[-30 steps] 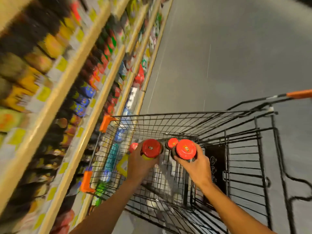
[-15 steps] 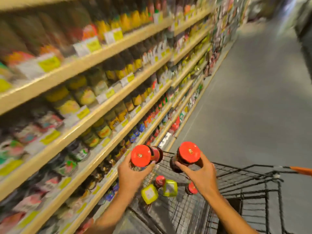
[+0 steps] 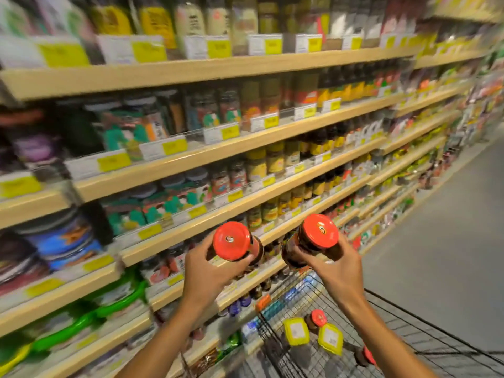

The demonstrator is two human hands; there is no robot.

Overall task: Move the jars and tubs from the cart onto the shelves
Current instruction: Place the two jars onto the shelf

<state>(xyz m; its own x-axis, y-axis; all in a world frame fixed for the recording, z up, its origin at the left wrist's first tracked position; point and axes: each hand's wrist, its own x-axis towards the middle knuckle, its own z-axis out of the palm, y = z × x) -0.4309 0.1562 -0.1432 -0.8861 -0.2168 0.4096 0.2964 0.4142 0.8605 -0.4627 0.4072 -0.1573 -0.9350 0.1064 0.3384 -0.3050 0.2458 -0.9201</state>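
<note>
Jars: shelves (image 3: 191, 156) stocked, left | left hand (image 3: 207, 271) grips red-lidded jar (image 3: 234, 241) | right hand (image 3: 338, 266) grips second red-lidded jar (image 3: 313, 238), both in mid-air, unshelved | cart (image 3: 409, 336) holds another jar (image 3: 316, 319), two yellow-lidded tubs (image 3: 297, 331) | much left.

Two dark jars with red lids, one jar (image 3: 237, 245) in the left grip (image 3: 210, 271), the other jar (image 3: 313, 241) in the right grip (image 3: 336, 264), both tipped toward the shelves (image 3: 191, 156).

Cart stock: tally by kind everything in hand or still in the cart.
Red-lidded jars: 3, one in the left hand, one in the right hand, one in the cart
Yellow-lidded tubs: 2
Total: 5
A red shape at the cart's edge is too blurred to count.
</note>
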